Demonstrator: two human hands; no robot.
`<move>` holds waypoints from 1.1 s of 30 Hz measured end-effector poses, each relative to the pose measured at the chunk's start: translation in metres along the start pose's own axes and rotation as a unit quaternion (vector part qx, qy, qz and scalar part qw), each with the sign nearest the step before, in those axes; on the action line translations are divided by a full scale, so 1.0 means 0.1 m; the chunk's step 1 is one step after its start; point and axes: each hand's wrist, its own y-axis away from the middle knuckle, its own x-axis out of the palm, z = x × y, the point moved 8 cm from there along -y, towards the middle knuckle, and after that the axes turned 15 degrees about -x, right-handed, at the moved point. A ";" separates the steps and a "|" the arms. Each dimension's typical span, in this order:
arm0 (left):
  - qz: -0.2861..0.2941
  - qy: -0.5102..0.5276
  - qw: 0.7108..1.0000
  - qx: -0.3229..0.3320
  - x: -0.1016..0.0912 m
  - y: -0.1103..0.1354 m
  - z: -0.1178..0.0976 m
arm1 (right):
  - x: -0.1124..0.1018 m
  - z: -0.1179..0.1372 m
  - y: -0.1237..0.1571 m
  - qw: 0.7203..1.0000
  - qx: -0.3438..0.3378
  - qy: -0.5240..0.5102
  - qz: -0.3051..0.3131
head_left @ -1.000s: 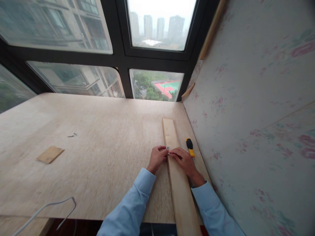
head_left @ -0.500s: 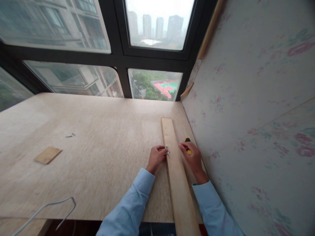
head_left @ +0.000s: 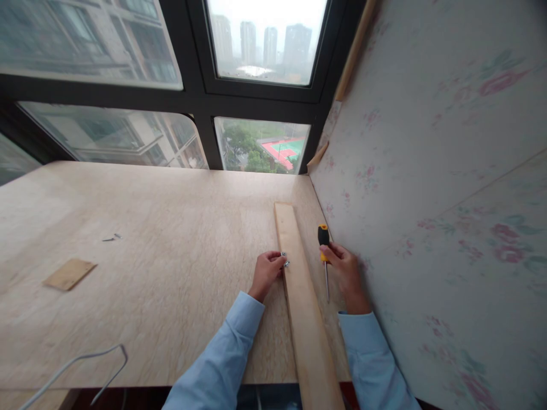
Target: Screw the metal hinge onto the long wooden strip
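Observation:
A long pale wooden board (head_left: 304,285) lies lengthwise on the stone-patterned sill. At its left edge my left hand (head_left: 267,274) pinches a small silver metal piece (head_left: 286,263), perhaps a hinge or bracket; the fingers hide part of it. To the right of the board is a screwdriver (head_left: 323,235) with a black and yellow handle, its shaft pointing back toward me. My right hand (head_left: 345,270) has its thumb and fingers closed on the lower part of that handle, close to the wall.
Two small screws (head_left: 111,237) and a thin wooden piece (head_left: 70,274) lie on the left of the sill (head_left: 183,245). A white cable (head_left: 81,357) loops over the front edge. The papered wall (head_left: 410,171) bounds the right side; windows stand behind.
My right hand has moved right, away from the board, and closed on the screwdriver, which now shows more fully. My left hand stays at the metal piece. The view has shifted slightly.

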 end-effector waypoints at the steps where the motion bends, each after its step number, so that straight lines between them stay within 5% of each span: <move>1: 0.000 0.001 1.000 0.000 0.00 0.00 0.00 | 0.02 0.04 0.00 0.998 0.006 -0.067 -0.005; 4: 0.003 0.000 1.000 0.003 0.00 0.00 0.00 | 0.13 0.17 0.03 0.978 0.029 -0.208 0.012; 8: 0.005 -0.003 1.000 0.003 0.01 0.01 0.00 | 0.26 0.28 0.12 0.962 0.053 -0.264 0.054; 14: 0.015 0.004 1.000 -0.004 0.00 -0.01 0.01 | 0.26 0.63 0.12 0.949 -0.047 -0.311 0.007; 24: 0.024 0.018 1.000 -0.003 0.00 -0.01 0.02 | 0.35 0.95 0.16 0.967 -0.186 -0.171 0.027; 33: 0.025 0.025 0.999 -0.004 0.01 0.01 0.01 | 0.34 0.97 0.14 0.971 -0.196 -0.133 0.024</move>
